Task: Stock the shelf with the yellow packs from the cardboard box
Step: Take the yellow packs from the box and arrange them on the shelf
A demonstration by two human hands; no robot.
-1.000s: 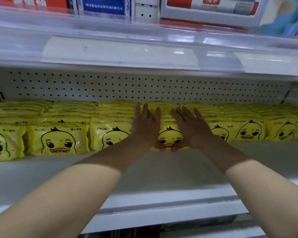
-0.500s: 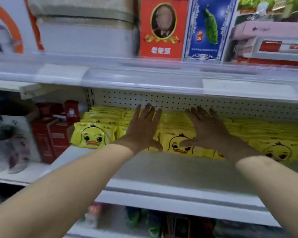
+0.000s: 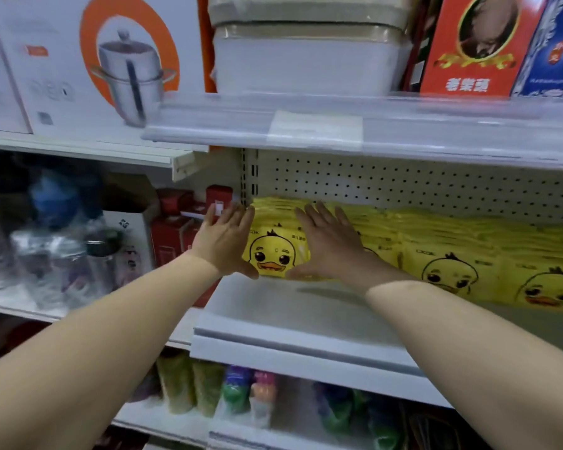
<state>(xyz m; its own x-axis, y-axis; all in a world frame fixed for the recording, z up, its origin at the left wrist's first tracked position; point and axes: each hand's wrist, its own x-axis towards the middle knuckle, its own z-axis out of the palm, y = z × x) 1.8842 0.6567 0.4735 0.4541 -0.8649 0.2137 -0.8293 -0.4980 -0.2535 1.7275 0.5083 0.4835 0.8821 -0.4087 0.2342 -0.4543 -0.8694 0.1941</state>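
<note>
Shifted left vs. a sec ago: left hand (image 3: 223, 243) & right hand (image 3: 330, 246), fingers straight, now flank the end yellow packs (image 3: 275, 254), stack running near-to-far betw. them.

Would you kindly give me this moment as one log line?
left hand: flat against leftmost yellow packs | right hand: flat on them | shelf: row stocked

In front of you, the white metal shelf (image 3: 293, 319) carries yellow packs (image 3: 449, 254) printed with a duck face. They are stacked flat in rows from its left end rightward, set back from the front lip, near the perforated back panel (image 3: 403, 183).
</note>
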